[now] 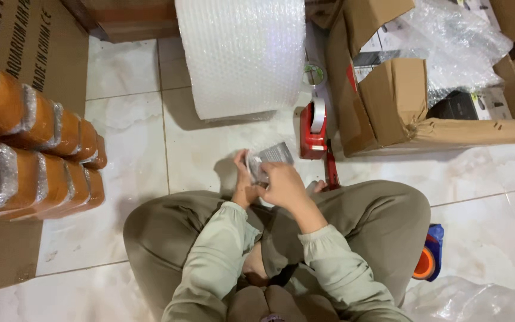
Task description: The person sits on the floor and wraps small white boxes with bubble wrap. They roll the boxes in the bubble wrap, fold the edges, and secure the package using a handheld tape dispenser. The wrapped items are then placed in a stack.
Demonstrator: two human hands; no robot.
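I sit cross-legged on a tiled floor. Both hands meet in front of my knees on a small flat item wrapped in clear bubble wrap (269, 156). My left hand (244, 182) grips its left edge from below. My right hand (284, 186) covers its near side, fingers curled over it. The far corner of the packet sticks out beyond my fingers.
A big roll of bubble wrap (242, 53) stands ahead. A red tape dispenser (315, 128) lies right of it, beside open cardboard boxes (388, 101). Orange taped parcels (31, 155) are stacked at left. A blue and orange tape dispenser (429, 253) lies by my right knee.
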